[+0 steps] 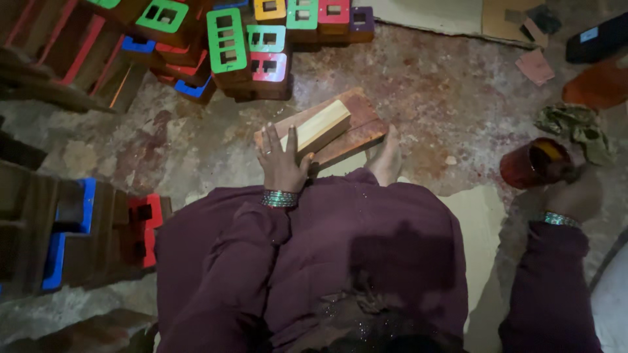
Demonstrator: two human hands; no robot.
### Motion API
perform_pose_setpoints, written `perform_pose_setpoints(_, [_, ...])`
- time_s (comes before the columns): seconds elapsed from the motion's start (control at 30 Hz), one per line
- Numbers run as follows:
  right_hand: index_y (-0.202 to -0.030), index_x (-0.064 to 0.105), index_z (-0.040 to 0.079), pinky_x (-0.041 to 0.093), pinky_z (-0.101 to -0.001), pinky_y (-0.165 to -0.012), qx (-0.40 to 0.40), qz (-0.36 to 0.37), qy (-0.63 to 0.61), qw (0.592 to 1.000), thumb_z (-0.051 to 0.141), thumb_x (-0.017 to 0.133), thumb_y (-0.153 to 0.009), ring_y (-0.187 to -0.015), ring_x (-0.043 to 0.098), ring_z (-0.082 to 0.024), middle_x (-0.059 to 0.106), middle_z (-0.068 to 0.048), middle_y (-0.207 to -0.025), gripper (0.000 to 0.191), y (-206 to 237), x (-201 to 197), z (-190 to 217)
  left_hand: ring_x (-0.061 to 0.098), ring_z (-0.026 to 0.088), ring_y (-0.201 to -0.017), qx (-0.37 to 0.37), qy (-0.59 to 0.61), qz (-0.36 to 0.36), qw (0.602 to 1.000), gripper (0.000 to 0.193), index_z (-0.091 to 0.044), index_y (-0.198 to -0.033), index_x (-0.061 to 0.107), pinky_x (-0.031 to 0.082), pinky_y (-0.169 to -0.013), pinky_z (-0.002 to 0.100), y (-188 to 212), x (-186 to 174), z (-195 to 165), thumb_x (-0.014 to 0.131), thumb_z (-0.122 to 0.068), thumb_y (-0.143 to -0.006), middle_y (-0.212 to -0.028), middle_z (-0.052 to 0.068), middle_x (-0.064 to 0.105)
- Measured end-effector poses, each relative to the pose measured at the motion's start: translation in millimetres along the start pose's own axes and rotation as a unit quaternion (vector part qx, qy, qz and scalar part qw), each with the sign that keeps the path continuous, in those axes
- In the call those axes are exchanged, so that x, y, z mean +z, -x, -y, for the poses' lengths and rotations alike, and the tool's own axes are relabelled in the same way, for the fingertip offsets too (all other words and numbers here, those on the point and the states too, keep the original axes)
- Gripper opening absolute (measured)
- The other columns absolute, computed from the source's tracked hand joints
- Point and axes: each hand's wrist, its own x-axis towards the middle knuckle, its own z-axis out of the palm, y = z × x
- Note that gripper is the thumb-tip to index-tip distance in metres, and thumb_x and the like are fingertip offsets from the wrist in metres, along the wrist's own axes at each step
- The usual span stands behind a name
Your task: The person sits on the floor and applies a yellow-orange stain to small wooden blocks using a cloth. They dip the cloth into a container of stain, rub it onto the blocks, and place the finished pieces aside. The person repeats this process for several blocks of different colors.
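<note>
At frame centre a block (318,125) lies on a board (356,131); boxes (248,39) are stacked above it, and a cup (533,163) sits at the right.

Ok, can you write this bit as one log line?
left hand: flat on pale wooden block | block: lying on board | right hand: at red pot | foot: by board

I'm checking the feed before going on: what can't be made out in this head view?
- Right hand: blurred and dim; its grip on the red cup is unclear.
- Cup's contents: too dark to tell.
- Pale wooden block: near end covered by the left hand.
- Painted boxes: cut off by the top edge.
</note>
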Motion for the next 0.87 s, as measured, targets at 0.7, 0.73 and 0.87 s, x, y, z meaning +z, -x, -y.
perform_pose_setpoints(0.7, [-0.106,0.069,0.004,0.051,-0.0569,-0.074,0.092,0.047,-0.118,0.988,0.022,0.078,-0.091,-0.086,0.065,-0.047,0.07,-0.023,-0.093,0.025,-8.0,-25.0,22.3,0.052,0.045,-0.124,0.014,0.087,-0.056,0.995,0.06,-0.003,-0.133,0.053,0.043,-0.104,0.055,10.5,-19.4,-7.8,0.077,-0.032,-0.086,-0.141,0.026,0.05])
perform_pose_setpoints(0.73, [-0.106,0.071,0.003,0.05,-0.0586,-0.07,0.13,0.087,-0.125,0.98,0.029,0.084,-0.095,-0.084,0.065,-0.049,0.07,-0.026,-0.091,0.031,-12.8,-27.0,27.1,0.053,0.044,-0.125,0.037,0.103,-0.031,0.993,0.057,-0.004,-0.134,0.054,0.044,-0.105,0.055,12.4,-20.0,-9.7,0.075,-0.031,-0.088,-0.139,0.024,0.052])
perform_pose_setpoints(0.87, [-0.107,0.073,0.004,0.057,-0.0513,-0.083,0.286,0.08,-0.31,0.903,0.018,0.079,-0.085,-0.093,0.074,-0.035,0.076,-0.019,-0.104,0.027,-61.6,-47.6,15.2,0.06,0.035,-0.128,0.109,0.07,0.076,0.989,0.04,-0.016,-0.123,0.061,0.041,-0.124,0.053,40.8,-13.8,-18.7,0.077,-0.036,-0.092,-0.128,0.01,0.059])
